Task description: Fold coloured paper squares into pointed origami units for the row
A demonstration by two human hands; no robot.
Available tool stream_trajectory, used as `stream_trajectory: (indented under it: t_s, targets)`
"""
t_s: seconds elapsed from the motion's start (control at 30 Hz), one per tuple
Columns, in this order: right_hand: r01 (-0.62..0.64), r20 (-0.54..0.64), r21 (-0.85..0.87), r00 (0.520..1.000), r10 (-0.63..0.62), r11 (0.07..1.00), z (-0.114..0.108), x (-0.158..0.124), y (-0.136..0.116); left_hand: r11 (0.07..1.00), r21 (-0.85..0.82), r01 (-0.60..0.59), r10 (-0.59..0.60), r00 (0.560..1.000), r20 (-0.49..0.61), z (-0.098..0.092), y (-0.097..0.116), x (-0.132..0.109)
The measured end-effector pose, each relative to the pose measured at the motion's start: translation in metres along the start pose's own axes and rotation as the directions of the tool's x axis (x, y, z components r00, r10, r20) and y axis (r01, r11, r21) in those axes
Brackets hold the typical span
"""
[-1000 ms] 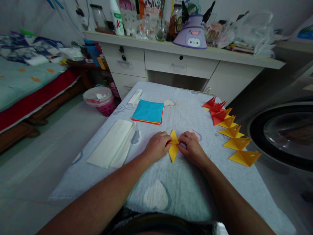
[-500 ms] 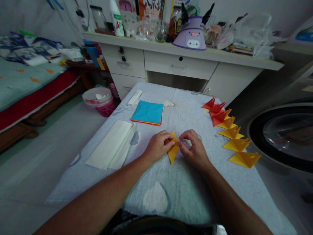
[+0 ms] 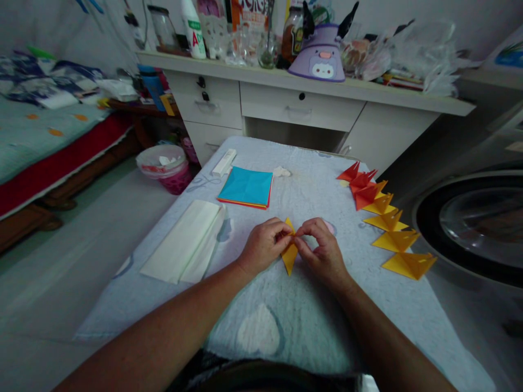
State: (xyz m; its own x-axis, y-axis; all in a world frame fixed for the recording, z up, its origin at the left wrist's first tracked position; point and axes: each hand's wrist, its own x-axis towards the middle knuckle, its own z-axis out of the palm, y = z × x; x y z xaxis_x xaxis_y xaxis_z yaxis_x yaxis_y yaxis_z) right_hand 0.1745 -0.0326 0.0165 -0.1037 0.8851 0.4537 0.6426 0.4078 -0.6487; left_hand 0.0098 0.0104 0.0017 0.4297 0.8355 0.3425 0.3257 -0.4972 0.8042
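Observation:
A yellow origami paper (image 3: 290, 258), folded into a narrow diamond, lies on the cloth-covered table in front of me. My left hand (image 3: 265, 243) pinches its left side near the middle. From the right, my right hand (image 3: 321, 247) closes thumb and forefinger on the diamond's right edge, close to the left fingertips. The fingers hide the middle of the paper. Beyond my hands lies a stack of square paper (image 3: 246, 187), blue on top with red and yellow edges below. Folded yellow paper pieces (image 3: 409, 265) and red ones (image 3: 363, 191) stand in a row at the right.
A folded pale cloth or paper (image 3: 186, 242) lies left of my hands. Behind the paper stack are a white box (image 3: 224, 162) and a crumpled white scrap (image 3: 281, 172). A pink bin (image 3: 165, 166) stands on the floor, left of the table (image 3: 327, 326).
My right hand has moved slightly left, and its fingertips now meet the yellow paper's edge. The left hand keeps its pinch.

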Motion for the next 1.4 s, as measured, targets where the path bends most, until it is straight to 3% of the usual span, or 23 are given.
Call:
stream_trajectory:
  t_s: [0.67, 0.8, 0.97, 1.4]
  targets:
    - [0.024, 0.043, 0.069, 0.999, -0.027, 0.997, -0.0035, -0.0023, -0.0045, 0.996, 0.019, -0.089, 0.089, 0.996, 0.003, 0.0010, -0.0001, -0.0036]
    - [0.020, 0.039, 0.131, 0.999, -0.026, 0.991, -0.0030, -0.0029, -0.0021, 0.998, -0.033, -0.061, 0.061, 0.998, 0.001, 0.0008, 0.0001, -0.0046]
    - [-0.037, 0.060, 0.221, 0.998, 0.024, 0.975, -0.0035, -0.0029, -0.0013, 0.997, -0.066, -0.029, 0.029, 1.000, -0.001, 0.0010, 0.0005, -0.0052]
    - [-0.236, 0.174, 0.303, 0.966, 0.189, 0.923, -0.0079, -0.0023, -0.0025, 0.990, -0.077, -0.114, 0.116, 0.993, 0.016, -0.0011, 0.0031, -0.0052]
